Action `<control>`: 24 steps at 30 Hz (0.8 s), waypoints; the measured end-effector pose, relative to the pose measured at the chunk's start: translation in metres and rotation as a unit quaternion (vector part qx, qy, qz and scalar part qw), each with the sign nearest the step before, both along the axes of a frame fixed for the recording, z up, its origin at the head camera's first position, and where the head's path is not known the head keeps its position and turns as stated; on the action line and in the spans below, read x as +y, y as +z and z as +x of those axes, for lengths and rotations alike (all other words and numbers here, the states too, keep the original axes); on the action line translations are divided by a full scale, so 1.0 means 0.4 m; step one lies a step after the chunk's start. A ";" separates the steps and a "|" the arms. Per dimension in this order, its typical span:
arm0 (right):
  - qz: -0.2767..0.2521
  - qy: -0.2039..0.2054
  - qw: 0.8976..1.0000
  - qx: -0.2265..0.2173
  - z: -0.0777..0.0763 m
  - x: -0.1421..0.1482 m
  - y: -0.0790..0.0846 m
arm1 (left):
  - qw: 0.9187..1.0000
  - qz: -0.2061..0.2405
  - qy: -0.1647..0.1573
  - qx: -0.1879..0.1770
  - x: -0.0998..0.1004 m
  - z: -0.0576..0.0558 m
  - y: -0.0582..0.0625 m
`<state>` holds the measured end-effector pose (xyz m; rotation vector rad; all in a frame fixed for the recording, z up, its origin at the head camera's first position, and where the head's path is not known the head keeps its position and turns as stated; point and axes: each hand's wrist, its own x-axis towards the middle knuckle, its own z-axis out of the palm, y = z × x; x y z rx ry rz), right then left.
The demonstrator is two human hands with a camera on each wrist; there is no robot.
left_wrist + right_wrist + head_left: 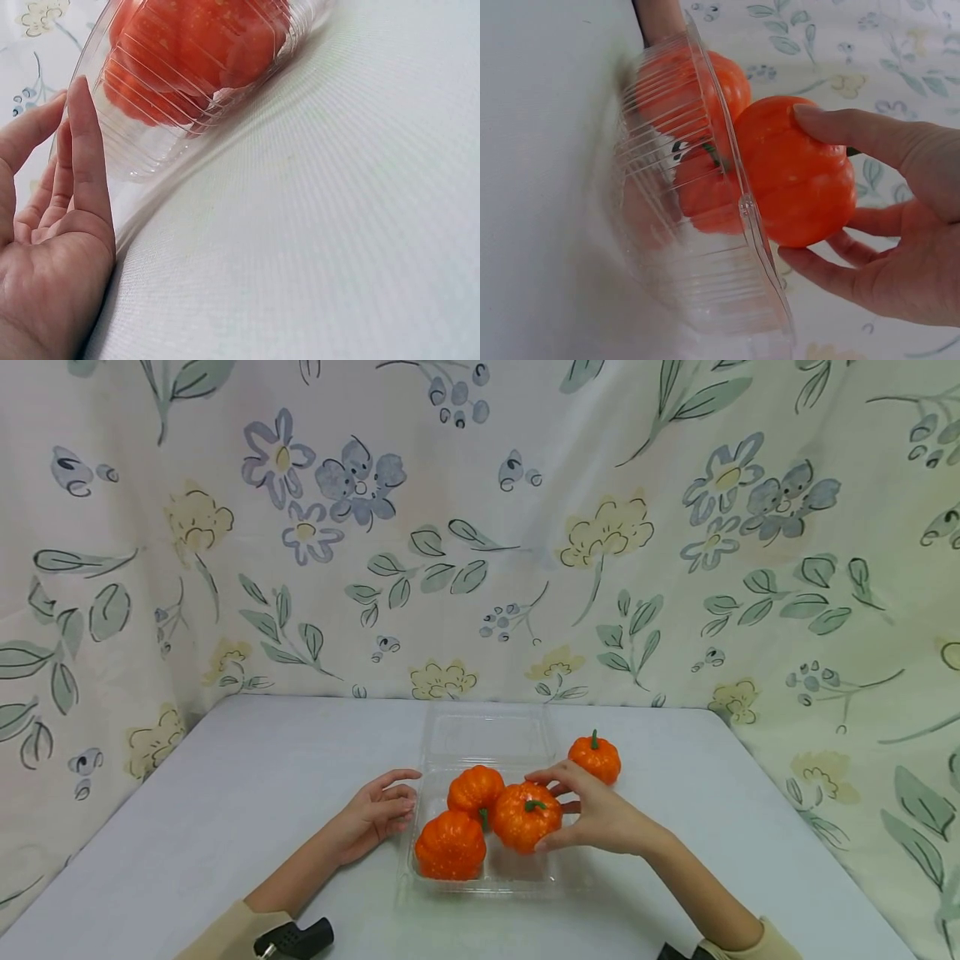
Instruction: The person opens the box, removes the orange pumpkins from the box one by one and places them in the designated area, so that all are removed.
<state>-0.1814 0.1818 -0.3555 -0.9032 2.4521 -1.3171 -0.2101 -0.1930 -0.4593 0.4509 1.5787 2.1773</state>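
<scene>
A clear plastic clamshell container [517,887] lies with its lid folded back on the table. My right hand [600,814] grips a small orange pumpkin [517,817] with a green stem, thumb on one side and fingers on the other. In the right wrist view this pumpkin [802,187] is at the container's rim, partly above it. Two more pumpkins, one at front left [450,847] and one behind it [472,787], sit inside the container. Beside the container's left wall is my left hand [375,818], its fingers fairly straight and against the clear plastic in the left wrist view.
Another orange pumpkin [588,760] stands on the white table [300,752], behind my right hand and right of the open lid [487,735]. A floral curtain [480,610] hangs behind the table's back edge and along its sides.
</scene>
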 end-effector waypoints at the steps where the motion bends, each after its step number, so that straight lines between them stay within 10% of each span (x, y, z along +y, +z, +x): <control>1: -0.002 -0.001 1.000 0.001 -0.001 0.001 0.000 | 1.000 0.000 0.000 0.000 0.000 0.000 0.000; 24: -0.008 -0.011 1.000 -0.023 -0.004 0.027 0.018 | 1.000 0.002 0.000 -0.002 0.001 0.002 -0.001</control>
